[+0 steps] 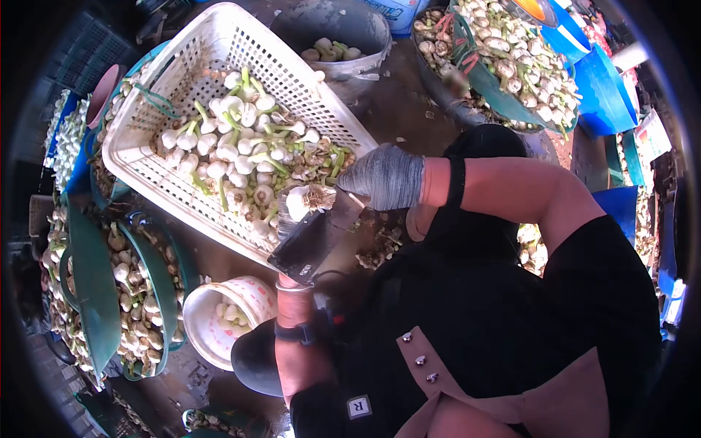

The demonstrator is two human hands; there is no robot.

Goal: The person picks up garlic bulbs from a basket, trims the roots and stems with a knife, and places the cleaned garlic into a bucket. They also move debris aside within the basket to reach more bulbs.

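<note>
My right hand, in a grey glove, is closed round the handle of a broad dark-bladed cleaver. The blade slants down to the left, just below a garlic bulb whose brown root end faces right. My left hand grips the bulb; most of this hand is hidden behind the blade. Both hands are at the near edge of a white perforated plastic basket. Inside it lies a heap of garlic bulbs with short green stems, and root trimmings lie at its right side.
A pink-and-white bucket with some pale pieces stands left of my left forearm. Green tubs of garlic stand at the left, and another full tub is upper right. Beyond the basket is a grey bucket. Scraps lie between my arms.
</note>
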